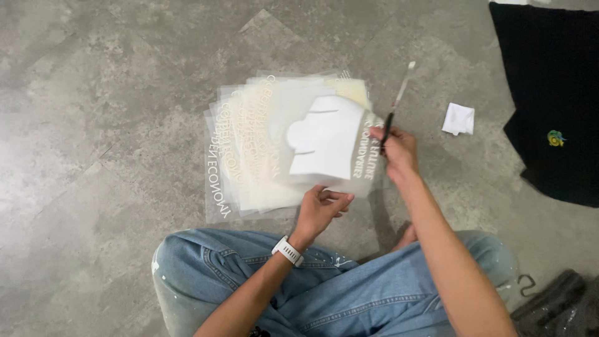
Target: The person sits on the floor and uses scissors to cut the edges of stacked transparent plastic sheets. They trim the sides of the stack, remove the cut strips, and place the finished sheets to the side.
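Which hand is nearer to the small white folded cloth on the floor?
The right hand. It holds a thin brush just left of the white cloth. The left hand is farther away, at the near edge of the stack of sheets.

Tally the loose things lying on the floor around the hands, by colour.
White: 1, folded cloth
Black: 1, garment
Translucent with pale lettering: 1 stack of sheets, sheet count unclear
Dark grey: 1, bundle at lower right
Total: 4
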